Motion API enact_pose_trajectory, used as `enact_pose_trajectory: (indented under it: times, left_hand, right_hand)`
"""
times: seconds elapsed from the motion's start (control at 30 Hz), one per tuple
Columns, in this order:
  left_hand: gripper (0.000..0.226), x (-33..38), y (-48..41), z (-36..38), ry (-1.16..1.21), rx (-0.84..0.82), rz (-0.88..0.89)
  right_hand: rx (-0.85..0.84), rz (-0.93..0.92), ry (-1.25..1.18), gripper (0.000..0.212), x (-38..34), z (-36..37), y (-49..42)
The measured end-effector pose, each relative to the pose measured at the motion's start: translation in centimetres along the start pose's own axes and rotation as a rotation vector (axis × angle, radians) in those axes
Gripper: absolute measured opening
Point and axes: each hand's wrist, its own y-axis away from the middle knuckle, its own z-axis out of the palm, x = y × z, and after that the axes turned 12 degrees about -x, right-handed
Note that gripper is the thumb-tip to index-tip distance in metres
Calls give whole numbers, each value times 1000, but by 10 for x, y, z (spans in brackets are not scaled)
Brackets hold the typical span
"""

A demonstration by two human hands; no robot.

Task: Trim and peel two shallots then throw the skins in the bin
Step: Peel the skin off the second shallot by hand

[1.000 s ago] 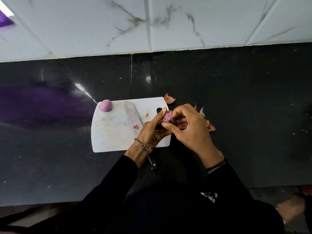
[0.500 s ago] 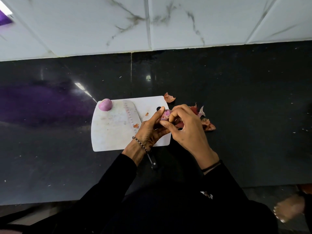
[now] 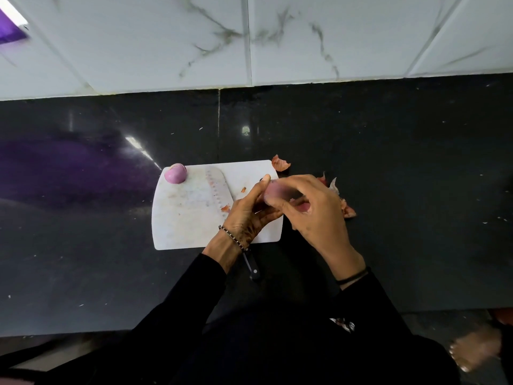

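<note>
Shallots, two, small and round. At the far left corner of the white plastic cutting board (image 3: 183,223) sits the peeled purple shallot (image 3: 175,173), bare and glossy. I judge it slick and apt to roll off the board edge just beside it if nudged. Across the board's middle lies the pale dimpled knife blade (image 3: 216,190), with its black handle (image 3: 251,266) poking off the near edge under the left wrist. That puts the blade close to working fingers, worth minding. The left hand (image 3: 247,215) curls round the second shallot (image 3: 273,191), pinkish and motion-blurred, held above the board's right edge with the thumb up along its far side. The right hand (image 3: 313,212) comes in from the right, fingertips pinching at the bulb; whether they have skin or flesh, cannot tell. Judgement: a light, firm bulb whose thin, brittle skin tears off in scraps. Best steadied at the trimmed ends and peeled from a cut lip. Right of the hands, papery reddish-brown skins (image 3: 347,209) lie loose on the polished black stone countertop (image 3: 416,176), with one more scrap (image 3: 280,163) at the board's far right corner. These look featherlight and likely to scatter; sweep them into a palm. The counter runs open to the right, and white marbled wall tiles (image 3: 333,37) close the far side. The bin is not in view.
</note>
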Motion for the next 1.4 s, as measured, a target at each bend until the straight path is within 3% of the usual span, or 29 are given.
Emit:
enact_pose_trajectory:
  times: [0.13,0.43,0.57,0.7,0.87,1.0,1.1,1.2,1.4]
  left_hand:
    - [37,1,0,-1,38,63,2]
    - [35,2,3,4,4,99,8]
    - [35,3,1,8,76,79,-9]
    - [52,5,3,7,130,95,-7]
    - [58,8,8,13,179,50,-16]
    - [57,8,10,13,210,13,-35]
    - [41,9,11,17,221,-16,-38]
    - [24,8,11,19,154,-53,-44]
    - [28,8,10,19,-20,-75,-80]
  right_hand:
    - [60,-25,60,21,1,-1,-1]
    - [-72,2,262,5,2,3,-3]
    - [-114,-24,164,2,5,-1,0]
    - [-178,-35,45,6,7,-9,6]
    - [-74,104,110,22,16,-19,9]
    - [-9,185,141,16,21,-24,10]
    - [9,227,113,20,20,-29,12]
    - [-84,221,204,26,22,-30,11]
    - [-16,108,95,19,15,-27,12]
